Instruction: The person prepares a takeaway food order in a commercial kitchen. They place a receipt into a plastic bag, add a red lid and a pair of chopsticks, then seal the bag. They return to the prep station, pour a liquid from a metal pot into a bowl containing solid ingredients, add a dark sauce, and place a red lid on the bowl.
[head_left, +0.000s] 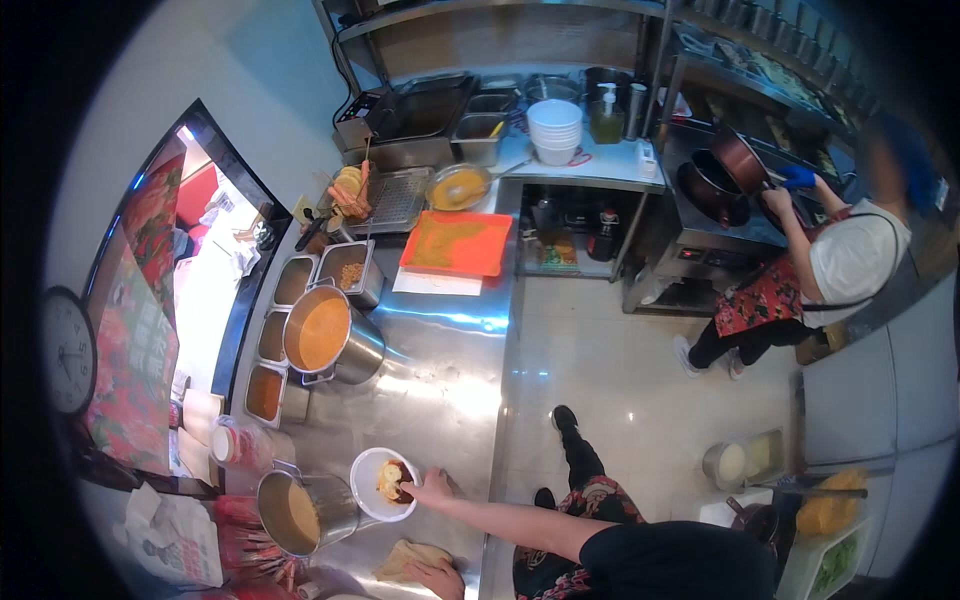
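Note:
My right hand (435, 487) grips the near rim of a white bowl (362, 491), the thumb reaching over its edge. Inside the bowl lie a pale creamy mass and a dark reddish-brown sauce (405, 474). Lower down, my left hand (441, 579) rests on a tan cloth (409, 559) on the steel counter (420, 420), its fingers over the fabric. Just beyond the bowl stands a tall steel pot (334, 510) of light tan liquid. Farther up the counter is another steel pot (364, 349), filled with orange-brown soup.
Steel containers (266, 391) line the counter's back edge. An orange tray (480, 244) holds yellowish powder. Stacked white bowls (555, 131) stand at the far end. To the right, a co-worker (847, 247) handles pots (739, 161) at a stove. A plastic jar (244, 446) sits below the serving window.

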